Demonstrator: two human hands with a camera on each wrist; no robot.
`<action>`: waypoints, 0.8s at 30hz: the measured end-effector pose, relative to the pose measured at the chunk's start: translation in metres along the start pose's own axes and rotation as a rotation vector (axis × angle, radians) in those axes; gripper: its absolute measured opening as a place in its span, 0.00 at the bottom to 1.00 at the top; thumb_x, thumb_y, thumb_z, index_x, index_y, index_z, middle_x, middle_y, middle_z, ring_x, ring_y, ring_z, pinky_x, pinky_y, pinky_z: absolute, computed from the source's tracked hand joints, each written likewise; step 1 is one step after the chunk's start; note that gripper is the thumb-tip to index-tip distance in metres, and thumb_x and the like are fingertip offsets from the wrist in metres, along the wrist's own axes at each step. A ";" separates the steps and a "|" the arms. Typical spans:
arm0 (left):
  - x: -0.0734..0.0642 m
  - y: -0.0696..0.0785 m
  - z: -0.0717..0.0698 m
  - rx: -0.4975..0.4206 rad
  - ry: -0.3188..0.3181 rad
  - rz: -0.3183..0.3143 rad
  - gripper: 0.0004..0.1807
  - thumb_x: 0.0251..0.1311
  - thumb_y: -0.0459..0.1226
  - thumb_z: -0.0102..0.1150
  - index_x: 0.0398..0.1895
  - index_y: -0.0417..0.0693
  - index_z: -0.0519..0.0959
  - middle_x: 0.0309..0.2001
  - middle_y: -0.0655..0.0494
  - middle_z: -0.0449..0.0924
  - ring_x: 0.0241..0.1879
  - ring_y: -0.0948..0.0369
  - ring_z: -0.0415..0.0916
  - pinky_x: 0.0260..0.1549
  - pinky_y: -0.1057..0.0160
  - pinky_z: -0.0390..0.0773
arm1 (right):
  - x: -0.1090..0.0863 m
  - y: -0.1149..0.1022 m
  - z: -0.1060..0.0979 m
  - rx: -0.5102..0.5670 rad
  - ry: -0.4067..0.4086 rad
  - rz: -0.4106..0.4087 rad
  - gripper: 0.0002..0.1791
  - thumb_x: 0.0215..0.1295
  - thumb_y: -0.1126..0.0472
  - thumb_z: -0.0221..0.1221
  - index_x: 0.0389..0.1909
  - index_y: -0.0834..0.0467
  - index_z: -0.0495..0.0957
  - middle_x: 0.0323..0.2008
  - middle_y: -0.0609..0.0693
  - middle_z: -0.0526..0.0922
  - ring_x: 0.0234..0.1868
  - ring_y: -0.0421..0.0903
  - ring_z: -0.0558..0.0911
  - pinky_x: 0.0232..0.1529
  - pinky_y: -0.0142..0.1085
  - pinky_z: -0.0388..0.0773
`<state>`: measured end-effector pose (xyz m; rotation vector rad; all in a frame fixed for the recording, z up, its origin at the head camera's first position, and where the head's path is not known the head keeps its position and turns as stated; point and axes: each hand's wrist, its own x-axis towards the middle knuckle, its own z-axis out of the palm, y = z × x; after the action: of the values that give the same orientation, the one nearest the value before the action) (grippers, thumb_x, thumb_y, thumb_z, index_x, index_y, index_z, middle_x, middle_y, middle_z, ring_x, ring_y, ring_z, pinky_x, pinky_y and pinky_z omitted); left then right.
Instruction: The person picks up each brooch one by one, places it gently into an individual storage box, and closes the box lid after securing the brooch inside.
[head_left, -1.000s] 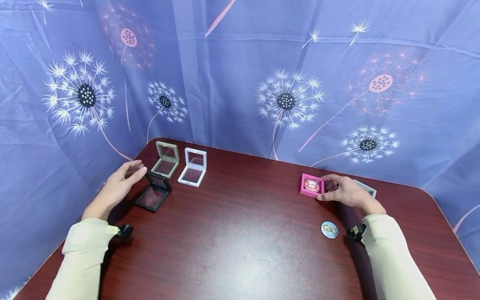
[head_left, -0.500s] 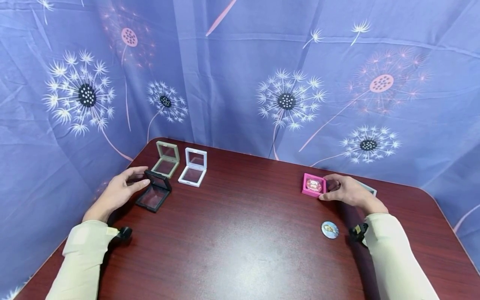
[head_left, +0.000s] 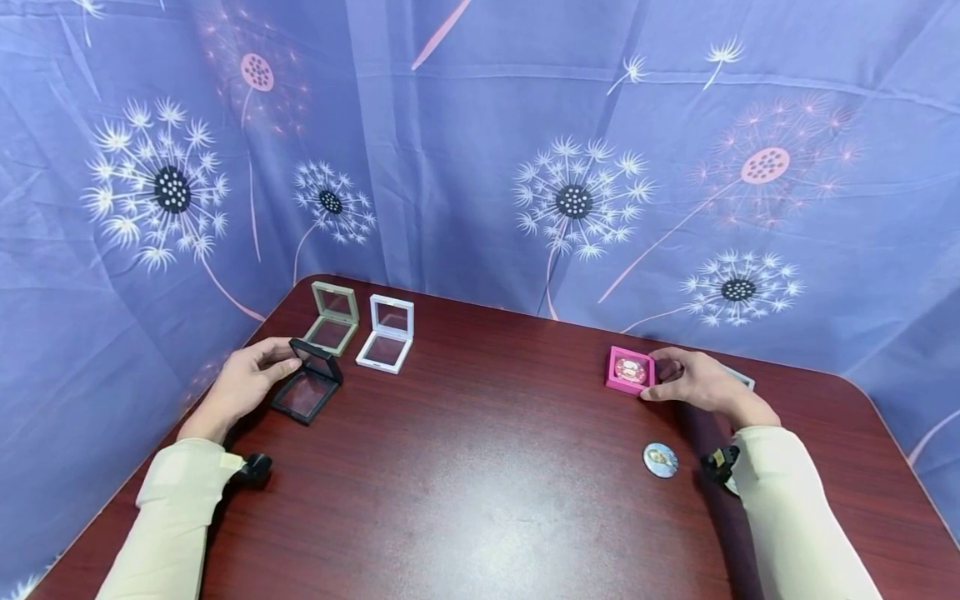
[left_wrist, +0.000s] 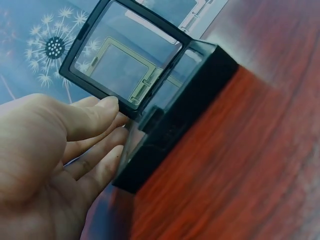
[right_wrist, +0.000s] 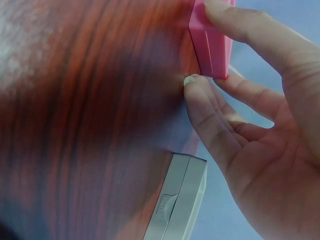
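Note:
My left hand (head_left: 243, 383) pinches the raised lid of a black display case (head_left: 313, 414) at its corner. In the left wrist view, the thumb presses on the lid frame and the other fingers curl beside the hinge. The black case (left_wrist: 187, 122) stands hinged apart, its base on the table and a clear film in each half. On the right, my right hand (head_left: 697, 382) holds a closed pink display case (head_left: 621, 387) between thumb and forefinger. A red-and-white round piece (head_left: 630, 370) shows through its window. In the right wrist view, the thumb lies on the pink case (right_wrist: 210, 47).
An olive-green case (head_left: 347, 305) and a white case (head_left: 392, 315) stand unfolded at the back left. Behind my right hand, a grey case (right_wrist: 182, 192) is partly hidden. A round blue picture disc (head_left: 660, 460) lies nearer me. Curtains (head_left: 465, 183) enclose the table (head_left: 450, 433).
My left hand has come down and right, from above the black case to pinching its lid. The pink case has shifted slightly right with my right hand.

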<state>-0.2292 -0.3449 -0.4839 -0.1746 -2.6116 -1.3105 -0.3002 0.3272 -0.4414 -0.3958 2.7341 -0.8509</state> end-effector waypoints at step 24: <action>-0.001 0.005 0.007 0.064 0.024 0.022 0.05 0.66 0.31 0.72 0.42 0.42 0.86 0.33 0.51 0.87 0.32 0.69 0.77 0.32 0.70 0.72 | -0.001 -0.001 0.000 -0.008 0.008 -0.010 0.42 0.59 0.51 0.78 0.68 0.69 0.73 0.44 0.57 0.85 0.43 0.50 0.81 0.44 0.44 0.78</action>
<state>-0.2286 -0.3359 -0.4839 -0.1753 -2.6202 -1.2125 -0.2993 0.3269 -0.4411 -0.4091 2.7457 -0.8455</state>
